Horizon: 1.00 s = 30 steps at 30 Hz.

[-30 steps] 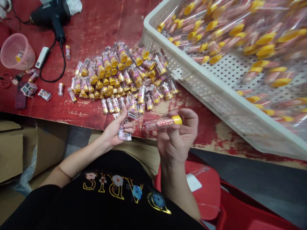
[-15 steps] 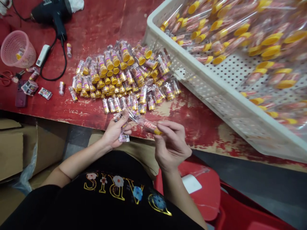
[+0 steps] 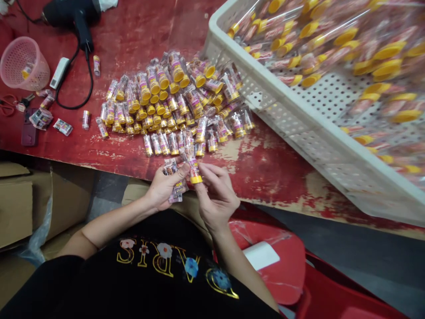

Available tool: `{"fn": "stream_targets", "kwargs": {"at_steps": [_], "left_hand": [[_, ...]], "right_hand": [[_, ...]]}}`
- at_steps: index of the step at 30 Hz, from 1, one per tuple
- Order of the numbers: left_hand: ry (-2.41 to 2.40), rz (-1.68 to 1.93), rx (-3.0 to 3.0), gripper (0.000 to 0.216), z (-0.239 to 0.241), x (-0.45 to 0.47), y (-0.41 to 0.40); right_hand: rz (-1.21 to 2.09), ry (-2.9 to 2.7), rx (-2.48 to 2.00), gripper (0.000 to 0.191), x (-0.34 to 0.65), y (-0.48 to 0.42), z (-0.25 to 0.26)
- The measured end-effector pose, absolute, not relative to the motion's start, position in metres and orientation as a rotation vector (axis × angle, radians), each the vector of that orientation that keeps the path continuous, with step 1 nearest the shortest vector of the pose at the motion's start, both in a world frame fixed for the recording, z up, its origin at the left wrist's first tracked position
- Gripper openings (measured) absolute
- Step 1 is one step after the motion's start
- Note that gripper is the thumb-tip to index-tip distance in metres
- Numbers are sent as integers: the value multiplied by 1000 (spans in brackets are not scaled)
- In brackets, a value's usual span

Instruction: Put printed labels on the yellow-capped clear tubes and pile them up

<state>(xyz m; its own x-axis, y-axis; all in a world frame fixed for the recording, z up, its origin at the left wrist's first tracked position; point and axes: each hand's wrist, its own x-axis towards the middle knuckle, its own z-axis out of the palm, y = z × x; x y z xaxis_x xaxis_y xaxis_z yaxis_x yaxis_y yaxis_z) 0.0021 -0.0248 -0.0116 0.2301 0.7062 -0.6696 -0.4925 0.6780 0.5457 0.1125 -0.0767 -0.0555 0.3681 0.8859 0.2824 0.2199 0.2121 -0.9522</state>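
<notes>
My right hand [image 3: 215, 195] pinches a clear tube with a yellow cap [image 3: 192, 168], cap end towards me, at the near edge of the red table [image 3: 265, 164]. My left hand [image 3: 164, 186] is closed on a small stack of printed label sleeves [image 3: 174, 181] and touches the tube's far end. Just beyond both hands lies a pile of labelled yellow-capped tubes [image 3: 172, 99]. A white perforated crate [image 3: 299, 119] at the right holds many more tubes.
A black heat gun [image 3: 71, 13] with its cord lies at the far left, beside a pink mesh basket [image 3: 23, 64], a white lighter-like item [image 3: 59, 73], loose labels [image 3: 41, 117] and scissors. Cardboard boxes [image 3: 15, 204] stand below left; a red stool [image 3: 275, 252] is below right.
My right hand brought the tube down and left from mid-air to meet my left hand, turning it cap-down towards me. The left hand stayed near the table edge with the labels.
</notes>
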Motion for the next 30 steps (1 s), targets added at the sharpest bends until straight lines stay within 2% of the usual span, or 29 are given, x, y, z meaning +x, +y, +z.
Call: {"fn": "stream_targets", "kwargs": {"at_steps": [9,18,24,30], "left_hand": [[1096,896,226,49,-14,-6,-28],[1070,903,213,57,-24,-21,-21],[1091,924,183,57,-32,-27,-18],[1209,969,289,54,-33,-34,-16]], "right_hand": [[507,-1109,-1371,19,104,-62,-48],[535,-1199,-1367,16,94,-51,-52],[515,-1243,-1300,22,89,-45,-68],[235,-1393,-1379,24,96,-14,-81]]}}
